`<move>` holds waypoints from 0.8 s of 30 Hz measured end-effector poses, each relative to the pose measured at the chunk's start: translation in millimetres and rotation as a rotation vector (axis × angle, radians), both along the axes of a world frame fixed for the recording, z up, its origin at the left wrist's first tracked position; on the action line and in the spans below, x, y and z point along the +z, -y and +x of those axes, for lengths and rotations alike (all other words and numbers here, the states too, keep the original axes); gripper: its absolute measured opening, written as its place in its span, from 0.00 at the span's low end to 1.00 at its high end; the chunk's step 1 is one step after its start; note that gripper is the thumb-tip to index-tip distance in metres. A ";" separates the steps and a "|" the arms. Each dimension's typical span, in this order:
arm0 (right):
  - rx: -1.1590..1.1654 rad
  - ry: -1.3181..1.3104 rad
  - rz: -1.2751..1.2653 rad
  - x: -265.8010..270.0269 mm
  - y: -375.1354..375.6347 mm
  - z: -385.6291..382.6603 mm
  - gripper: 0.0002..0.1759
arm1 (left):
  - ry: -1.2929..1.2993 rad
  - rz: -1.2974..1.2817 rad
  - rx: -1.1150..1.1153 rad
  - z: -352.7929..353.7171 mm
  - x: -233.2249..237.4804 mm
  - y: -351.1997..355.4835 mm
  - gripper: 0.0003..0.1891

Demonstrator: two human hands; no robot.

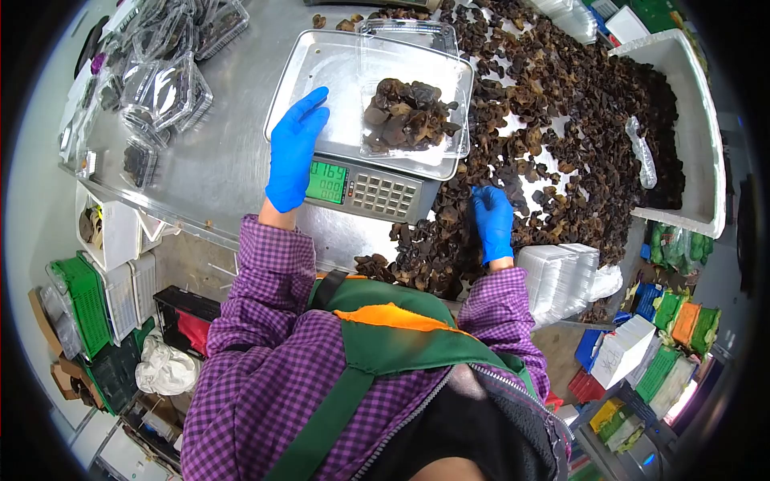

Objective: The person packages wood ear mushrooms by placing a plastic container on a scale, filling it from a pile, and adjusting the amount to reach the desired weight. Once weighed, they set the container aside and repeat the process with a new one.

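My left hand (297,152), in a blue glove, is open with its fingers stretched out, at the left edge of the metal weighing pan (317,60). On the pan rests a clear plastic clamshell box (373,72) with its lid up, holding a clump of dark wood ear mushrooms (409,116). The digital scale (385,192) beneath has a lit green display. To the right of the scale, my blue-gloved right hand (492,220) is down at the loose wood ear mushrooms (553,88). Its fingers are bunched together, and what they hold, if anything, is hidden.
Filled clear boxes (164,88) are heaped at the table's upper left. A white foam bin (702,120) lies tipped at the right, mushrooms spilling from it. Stacked clear trays (557,276) stand near my right forearm. Crates (80,305) are on the floor at left.
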State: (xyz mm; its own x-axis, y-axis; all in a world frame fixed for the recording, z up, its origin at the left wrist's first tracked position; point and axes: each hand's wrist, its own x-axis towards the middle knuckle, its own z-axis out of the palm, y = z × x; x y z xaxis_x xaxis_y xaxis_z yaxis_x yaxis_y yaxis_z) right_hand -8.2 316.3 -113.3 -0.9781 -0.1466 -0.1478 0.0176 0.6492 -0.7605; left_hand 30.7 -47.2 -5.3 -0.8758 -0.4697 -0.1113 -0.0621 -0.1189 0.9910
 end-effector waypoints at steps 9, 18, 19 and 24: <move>-0.004 -0.093 0.098 -6.9 5.7 -9.0 0.15 | -0.005 0.057 0.009 0.0 -5.0 -0.1 0.21; -0.182 0.045 -0.377 54.6 20.4 -12.0 0.10 | 0.012 0.019 0.008 2.7 -6.6 2.2 0.21; -0.185 0.043 -0.377 66.5 21.9 -14.4 0.10 | 0.004 0.037 0.003 2.6 -6.5 1.4 0.21; -0.155 -0.127 -0.464 109.5 38.8 -27.3 0.10 | 0.012 -0.014 -0.039 2.8 -4.0 -1.7 0.21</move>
